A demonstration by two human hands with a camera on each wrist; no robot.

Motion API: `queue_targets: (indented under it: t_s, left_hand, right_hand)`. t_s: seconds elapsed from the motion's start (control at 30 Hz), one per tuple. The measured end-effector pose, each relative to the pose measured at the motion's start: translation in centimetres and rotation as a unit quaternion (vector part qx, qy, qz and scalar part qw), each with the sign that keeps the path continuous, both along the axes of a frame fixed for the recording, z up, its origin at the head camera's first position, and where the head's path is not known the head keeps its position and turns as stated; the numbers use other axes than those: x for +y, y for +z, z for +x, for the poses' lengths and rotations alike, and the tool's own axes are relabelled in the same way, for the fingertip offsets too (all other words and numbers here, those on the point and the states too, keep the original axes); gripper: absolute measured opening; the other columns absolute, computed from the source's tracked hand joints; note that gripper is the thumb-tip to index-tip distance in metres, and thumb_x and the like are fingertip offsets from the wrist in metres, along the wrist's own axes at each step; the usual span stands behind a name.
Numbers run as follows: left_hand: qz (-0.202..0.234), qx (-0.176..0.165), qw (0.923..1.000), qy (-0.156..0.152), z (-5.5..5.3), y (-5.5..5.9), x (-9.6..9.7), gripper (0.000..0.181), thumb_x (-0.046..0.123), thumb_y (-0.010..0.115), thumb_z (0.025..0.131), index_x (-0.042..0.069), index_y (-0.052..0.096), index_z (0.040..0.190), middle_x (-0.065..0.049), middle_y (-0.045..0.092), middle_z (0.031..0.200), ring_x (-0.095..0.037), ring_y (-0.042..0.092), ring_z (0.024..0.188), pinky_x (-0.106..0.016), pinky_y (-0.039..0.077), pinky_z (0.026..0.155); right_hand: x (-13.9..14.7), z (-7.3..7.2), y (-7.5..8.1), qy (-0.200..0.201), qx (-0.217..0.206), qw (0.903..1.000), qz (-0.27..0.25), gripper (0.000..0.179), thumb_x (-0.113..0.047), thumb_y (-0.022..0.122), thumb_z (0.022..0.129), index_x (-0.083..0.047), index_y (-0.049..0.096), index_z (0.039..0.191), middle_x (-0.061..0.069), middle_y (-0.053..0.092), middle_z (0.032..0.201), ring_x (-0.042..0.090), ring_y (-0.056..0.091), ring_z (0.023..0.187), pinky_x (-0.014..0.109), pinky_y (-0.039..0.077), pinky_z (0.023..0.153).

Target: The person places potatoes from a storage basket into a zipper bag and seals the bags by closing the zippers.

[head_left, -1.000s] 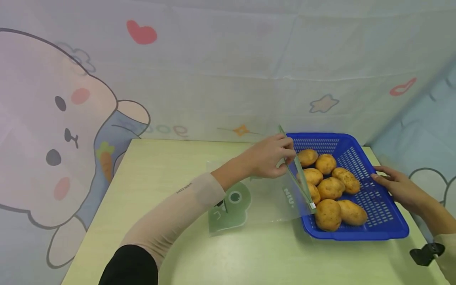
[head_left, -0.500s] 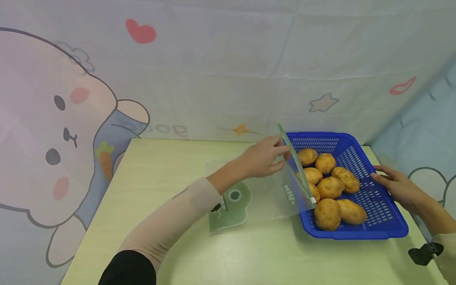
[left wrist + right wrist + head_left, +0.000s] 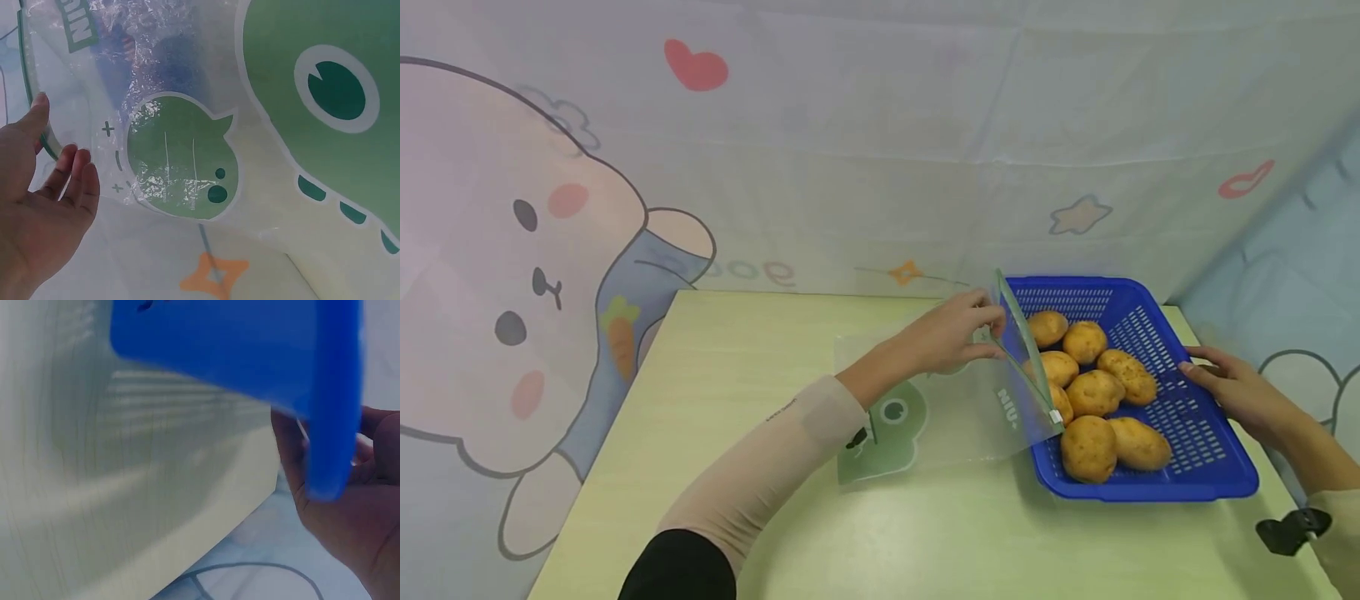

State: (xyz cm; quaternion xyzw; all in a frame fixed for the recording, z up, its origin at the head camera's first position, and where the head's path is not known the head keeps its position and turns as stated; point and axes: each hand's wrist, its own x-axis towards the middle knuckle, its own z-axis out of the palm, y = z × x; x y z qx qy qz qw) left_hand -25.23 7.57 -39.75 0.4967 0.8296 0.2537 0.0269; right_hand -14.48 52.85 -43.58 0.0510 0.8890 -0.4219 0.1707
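A clear zip bag (image 3: 970, 425) with green cartoon prints lies across the table, its mouth spread apart over the basket's left side. My left hand (image 3: 951, 333) pinches one green zip strip of that mouth between thumb and fingers. In the left wrist view the strip passes between the thumb and the curled fingers (image 3: 78, 181). The other strip stands away to the right. Several potatoes (image 3: 1096, 393) sit in a blue basket (image 3: 1206, 417), mostly toward its left. My right hand (image 3: 1251, 396) grips the basket's right rim, with the thumb on top; the right wrist view shows fingers behind the rim.
The pale wooden table (image 3: 880, 542) ends against a printed cloth backdrop (image 3: 865, 167). In the right wrist view the table's edge runs just below the right hand, and the basket's underside overhangs the tabletop.
My left hand has shifted slightly left, drawing its zip strip away from the other, so the bag's mouth gapes wider. The right hand and basket hold nearly still.
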Motion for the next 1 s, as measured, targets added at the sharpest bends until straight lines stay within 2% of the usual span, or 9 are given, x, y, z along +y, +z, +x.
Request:
queue_targets:
  t_s: [0.07,0.17,0.23,0.33,0.43,0.6,0.67,0.83,1.0]
  left_hand:
    - [0.004,0.002,1.0,0.004,0.0,-0.2,0.1,0.023,0.036,0.074,0.101,0.018,0.061,0.103,-0.004,0.057,0.115,-0.019,0.059,0.11,-0.022,0.047,0.093]
    - [0.017,-0.008,0.9998,0.009,0.1,-0.4,0.2,0.023,0.034,0.075,0.1,0.016,0.061,0.103,-0.003,0.058,0.112,-0.016,0.06,0.108,-0.02,0.049,0.094]
    - [0.026,-0.014,0.9995,0.013,0.2,-0.6,0.3,0.024,0.033,0.076,0.1,0.013,0.062,0.103,-0.002,0.059,0.111,-0.015,0.062,0.107,-0.018,0.05,0.094]
    - [0.034,-0.021,0.999,0.018,0.2,-0.7,0.5,0.026,0.031,0.076,0.1,0.01,0.063,0.105,-0.001,0.059,0.109,-0.015,0.064,0.106,-0.016,0.05,0.094]
    - [0.044,-0.022,0.9986,0.02,0.1,-0.6,0.6,0.026,0.029,0.078,0.099,0.009,0.063,0.105,-0.002,0.06,0.108,-0.014,0.065,0.105,-0.017,0.052,0.094]
    - [0.066,-0.029,0.9971,0.025,0.1,-0.5,0.4,0.026,0.027,0.079,0.098,0.009,0.061,0.104,-0.002,0.061,0.104,-0.012,0.066,0.099,-0.021,0.055,0.091]
    - [0.075,-0.033,0.9963,0.024,0.1,-0.4,0.3,0.026,0.025,0.079,0.098,0.009,0.06,0.103,-0.002,0.061,0.102,-0.011,0.067,0.097,-0.019,0.054,0.088]
    - [0.08,-0.036,0.9959,0.021,0.2,-0.3,0.3,0.027,0.025,0.079,0.098,0.008,0.059,0.105,-0.002,0.063,0.102,-0.01,0.066,0.095,-0.014,0.052,0.082]
    - [0.093,-0.086,0.991,0.044,0.5,-0.2,0.4,0.05,0.023,0.08,0.097,0.002,0.056,0.135,-0.006,0.069,0.111,-0.01,0.068,0.095,-0.013,0.053,0.082]
  right_hand:
    - [-0.2,0.0,0.3,0.006,0.014,0.9993,0.034,0.072,-0.036,0.037,0.117,0.017,0.014,0.159,0.045,0.049,0.138,0.026,0.072,0.099,0.039,0.064,0.08]
    - [-0.7,0.1,1.0,0.019,0.064,0.9904,0.121,0.068,-0.033,0.045,0.115,0.019,0.025,0.154,0.049,0.046,0.139,0.05,0.066,0.11,0.056,0.061,0.087]
    - [-1.2,0.3,1.4,0.025,0.117,0.9758,0.183,0.064,-0.029,0.053,0.113,0.02,0.033,0.149,0.049,0.047,0.138,0.062,0.057,0.116,0.068,0.054,0.089]
    - [-2.6,0.4,2.2,0.028,0.186,0.9536,0.235,0.061,-0.027,0.063,0.108,0.017,0.043,0.145,0.046,0.05,0.137,0.065,0.051,0.12,0.076,0.047,0.089]
    - [-4.6,0.4,3.2,0.047,0.242,0.9408,0.232,0.056,-0.024,0.069,0.105,0.014,0.051,0.142,0.041,0.057,0.135,0.06,0.055,0.119,0.073,0.049,0.089]
    - [-8.7,0.2,4.2,0.12,0.294,0.9247,0.211,0.046,-0.02,0.078,0.099,0.005,0.063,0.135,0.027,0.069,0.129,0.045,0.067,0.113,0.048,0.061,0.083]
    - [-10.2,0.2,4.2,0.144,0.29,0.9262,0.192,0.044,-0.02,0.079,0.099,0.001,0.065,0.135,0.022,0.07,0.129,0.042,0.068,0.113,0.044,0.061,0.083]
    - [-13.2,0.5,3.3,0.174,0.272,0.9368,0.134,0.045,-0.019,0.08,0.098,-0.001,0.065,0.136,0.016,0.071,0.128,0.036,0.069,0.112,0.05,0.061,0.086]
    - [-14.9,0.5,1.9,0.199,0.271,0.9365,0.1,0.045,-0.014,0.086,0.092,-0.001,0.068,0.131,0.013,0.074,0.122,0.032,0.071,0.106,0.049,0.062,0.085]
